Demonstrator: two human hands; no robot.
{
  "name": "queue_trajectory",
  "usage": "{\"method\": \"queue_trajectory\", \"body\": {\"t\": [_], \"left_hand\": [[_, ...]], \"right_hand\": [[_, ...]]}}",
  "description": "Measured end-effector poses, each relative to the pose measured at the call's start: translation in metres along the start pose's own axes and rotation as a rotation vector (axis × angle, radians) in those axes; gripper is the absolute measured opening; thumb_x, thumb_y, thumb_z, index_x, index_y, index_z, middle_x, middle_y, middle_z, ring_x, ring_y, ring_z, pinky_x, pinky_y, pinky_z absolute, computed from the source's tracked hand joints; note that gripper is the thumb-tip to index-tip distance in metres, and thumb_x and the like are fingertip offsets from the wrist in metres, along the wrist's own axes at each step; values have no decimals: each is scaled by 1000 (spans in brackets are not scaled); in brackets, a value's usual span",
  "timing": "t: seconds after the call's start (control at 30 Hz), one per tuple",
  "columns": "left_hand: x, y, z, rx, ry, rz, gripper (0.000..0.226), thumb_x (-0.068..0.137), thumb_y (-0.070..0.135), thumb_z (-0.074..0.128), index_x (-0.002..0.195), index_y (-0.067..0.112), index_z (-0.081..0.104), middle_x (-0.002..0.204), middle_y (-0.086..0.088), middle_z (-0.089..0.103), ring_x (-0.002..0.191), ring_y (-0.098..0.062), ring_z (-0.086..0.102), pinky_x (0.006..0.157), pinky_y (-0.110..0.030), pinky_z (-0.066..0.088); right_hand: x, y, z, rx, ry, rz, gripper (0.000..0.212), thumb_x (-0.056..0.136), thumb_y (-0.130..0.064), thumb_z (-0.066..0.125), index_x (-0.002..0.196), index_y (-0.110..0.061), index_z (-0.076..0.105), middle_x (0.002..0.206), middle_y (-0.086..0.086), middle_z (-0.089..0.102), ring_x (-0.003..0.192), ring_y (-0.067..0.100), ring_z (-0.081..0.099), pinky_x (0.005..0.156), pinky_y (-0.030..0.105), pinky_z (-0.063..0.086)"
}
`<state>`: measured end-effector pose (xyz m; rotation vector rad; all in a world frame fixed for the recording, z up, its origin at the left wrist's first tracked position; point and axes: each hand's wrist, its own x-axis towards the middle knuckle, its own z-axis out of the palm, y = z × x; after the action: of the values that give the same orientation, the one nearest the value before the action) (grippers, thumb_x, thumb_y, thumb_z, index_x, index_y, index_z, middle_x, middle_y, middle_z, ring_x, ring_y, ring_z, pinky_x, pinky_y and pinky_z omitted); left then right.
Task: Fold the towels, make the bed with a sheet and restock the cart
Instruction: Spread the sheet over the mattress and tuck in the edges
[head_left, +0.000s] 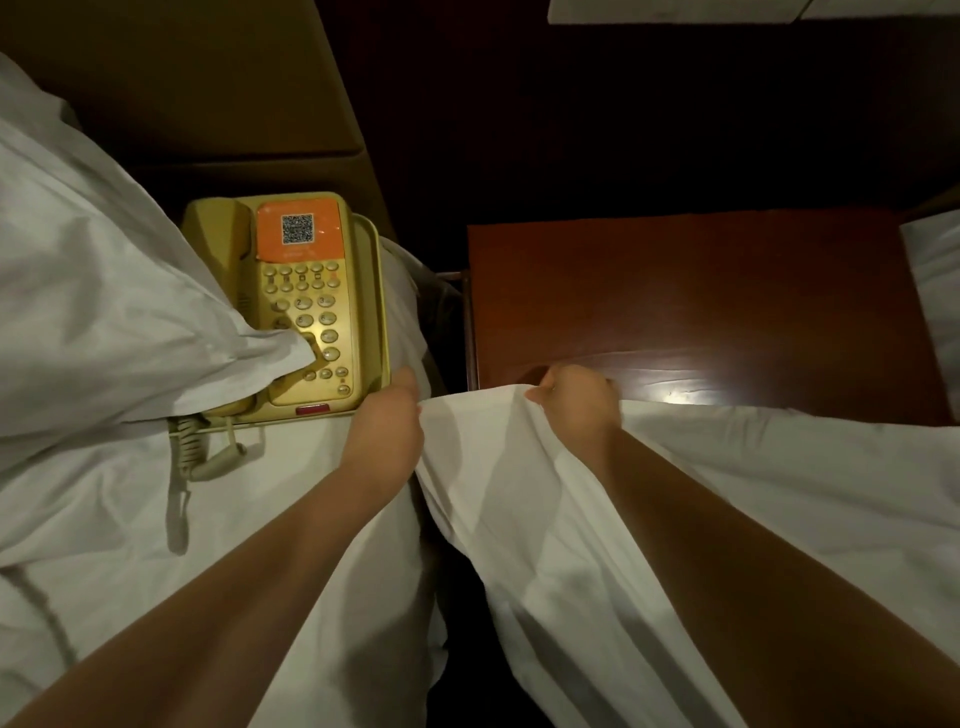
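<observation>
Gripping the sheet (519, 519) by its edge in left hand (387, 431) and right hand (576, 402), fists near each other. Spots yellow telephone (306, 306) at ten o'clock under a pillow (104, 291) corner, counter (701, 291) at two.

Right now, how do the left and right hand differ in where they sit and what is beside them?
The left hand is by the phone's near corner, over the bed; the right hand is at the nightstand's near edge. The left hand sits slightly lower in the frame than the right hand. Both grip the top edge of the same white sheet, which spans between them.
</observation>
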<state>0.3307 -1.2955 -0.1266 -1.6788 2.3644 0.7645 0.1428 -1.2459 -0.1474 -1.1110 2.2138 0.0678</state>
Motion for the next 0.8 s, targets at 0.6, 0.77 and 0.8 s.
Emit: {"method": "queue_trajectory", "body": {"t": [0.6,0.77,0.8], "left_hand": [[-17,-44,-21,-189,26,-39,31,90,-8,47,84,5,75,86,-10,68,75,-14,50,64,-14,27],[-18,-46,-20,-187,30,-14,32,90,-8,46,88,6,75,93,-12,69,76,-13,48,63,-12,27],[-19,-47,-19,-184,29,-3,32,90,-9,47,88,6,75,94,-13,69,77,-13,48,65,-12,27]], "right_hand": [[-27,10,8,-13,-162,-276,39,97,-53,36,115,-34,65,119,-5,59,117,20,44,98,37,23],[-40,15,16,-171,-210,-371,49,95,-59,34,123,-30,61,125,-6,52,120,17,39,98,36,21],[-40,18,16,-165,-220,-379,48,95,-58,35,122,-28,62,124,-7,53,119,17,39,97,35,21]]}}
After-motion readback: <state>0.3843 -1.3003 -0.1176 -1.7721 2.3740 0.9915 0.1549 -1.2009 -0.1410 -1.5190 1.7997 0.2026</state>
